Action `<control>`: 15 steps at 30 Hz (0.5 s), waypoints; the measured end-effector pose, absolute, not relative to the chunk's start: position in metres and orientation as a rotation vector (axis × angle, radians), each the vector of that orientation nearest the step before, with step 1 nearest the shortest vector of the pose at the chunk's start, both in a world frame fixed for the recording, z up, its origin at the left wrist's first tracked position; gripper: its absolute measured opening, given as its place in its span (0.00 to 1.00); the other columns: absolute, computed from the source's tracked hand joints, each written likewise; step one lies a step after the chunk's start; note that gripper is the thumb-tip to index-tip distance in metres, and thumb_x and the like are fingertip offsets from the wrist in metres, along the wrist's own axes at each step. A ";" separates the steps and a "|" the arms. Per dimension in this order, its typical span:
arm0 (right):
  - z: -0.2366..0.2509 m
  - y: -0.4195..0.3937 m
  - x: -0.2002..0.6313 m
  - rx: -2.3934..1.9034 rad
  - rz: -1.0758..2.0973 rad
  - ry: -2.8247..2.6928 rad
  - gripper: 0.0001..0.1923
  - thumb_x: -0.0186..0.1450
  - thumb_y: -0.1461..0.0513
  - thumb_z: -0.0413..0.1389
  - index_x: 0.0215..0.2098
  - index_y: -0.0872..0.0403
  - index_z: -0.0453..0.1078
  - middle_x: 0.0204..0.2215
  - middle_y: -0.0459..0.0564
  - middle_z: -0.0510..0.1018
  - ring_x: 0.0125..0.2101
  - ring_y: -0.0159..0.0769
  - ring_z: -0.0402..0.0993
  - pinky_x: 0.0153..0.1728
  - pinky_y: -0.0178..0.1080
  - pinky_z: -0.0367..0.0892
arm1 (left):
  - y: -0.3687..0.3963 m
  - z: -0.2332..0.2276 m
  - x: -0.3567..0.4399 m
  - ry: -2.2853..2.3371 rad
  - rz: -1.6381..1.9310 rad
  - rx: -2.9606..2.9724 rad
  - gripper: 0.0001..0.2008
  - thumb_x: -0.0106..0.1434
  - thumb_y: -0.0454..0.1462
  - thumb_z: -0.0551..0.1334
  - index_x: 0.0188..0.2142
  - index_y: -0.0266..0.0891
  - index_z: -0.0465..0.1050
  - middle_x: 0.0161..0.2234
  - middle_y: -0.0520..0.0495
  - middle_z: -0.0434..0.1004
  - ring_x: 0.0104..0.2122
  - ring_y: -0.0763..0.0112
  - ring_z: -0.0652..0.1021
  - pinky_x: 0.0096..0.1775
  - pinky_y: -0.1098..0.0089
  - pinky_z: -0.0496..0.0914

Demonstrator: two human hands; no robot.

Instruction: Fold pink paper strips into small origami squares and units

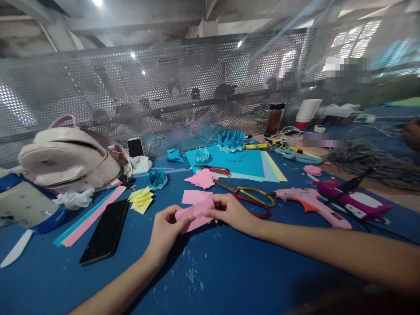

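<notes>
A small pink paper piece [196, 214] lies between both hands just above the blue table [213, 271]. My left hand [166, 229] pinches its left end with thumb and fingers. My right hand [229, 212] grips its right end. Another pink paper square [193, 196] lies flat right behind it, and a folded pink star shape [203, 178] sits further back. Scissors with yellow and red handles [249, 197] lie just right of my right hand.
A black phone [105, 232] and coloured paper strips [88, 216] lie at left, near yellow folded pieces [141, 200] and a pink backpack [70, 155]. A pink glue gun [311, 205] lies at right. Blue paper sheets [236, 164] and blue folded crowns [231, 140] sit behind. A perforated metal screen [164, 87] closes the back.
</notes>
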State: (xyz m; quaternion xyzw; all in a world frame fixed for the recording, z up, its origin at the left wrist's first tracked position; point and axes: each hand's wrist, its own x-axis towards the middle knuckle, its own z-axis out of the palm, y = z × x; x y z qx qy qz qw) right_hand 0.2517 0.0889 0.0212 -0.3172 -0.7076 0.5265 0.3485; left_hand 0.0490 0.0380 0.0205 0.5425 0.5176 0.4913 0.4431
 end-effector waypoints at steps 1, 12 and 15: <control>0.020 0.089 0.252 -0.838 1.374 -1.827 0.19 0.56 0.50 0.65 0.26 0.57 0.68 0.21 0.43 0.72 0.22 0.30 0.67 0.23 0.32 0.61 | 0.038 0.021 0.049 1.291 1.227 1.338 0.18 0.51 0.44 0.71 0.20 0.36 0.67 0.15 0.57 0.64 0.18 0.79 0.63 0.23 0.77 0.57; 0.016 0.093 0.252 -0.834 1.384 -1.792 0.18 0.58 0.51 0.65 0.26 0.57 0.70 0.22 0.45 0.75 0.22 0.29 0.69 0.24 0.31 0.63 | 0.038 0.022 0.050 1.268 1.258 1.300 0.15 0.51 0.44 0.71 0.24 0.36 0.71 0.19 0.55 0.70 0.21 0.76 0.68 0.25 0.76 0.61; 0.016 0.094 0.252 -0.825 1.389 -1.749 0.18 0.58 0.50 0.65 0.31 0.57 0.71 0.24 0.45 0.76 0.21 0.29 0.69 0.24 0.32 0.64 | 0.040 0.021 0.050 1.207 1.242 1.273 0.22 0.48 0.46 0.72 0.38 0.36 0.72 0.26 0.51 0.77 0.25 0.70 0.76 0.29 0.73 0.68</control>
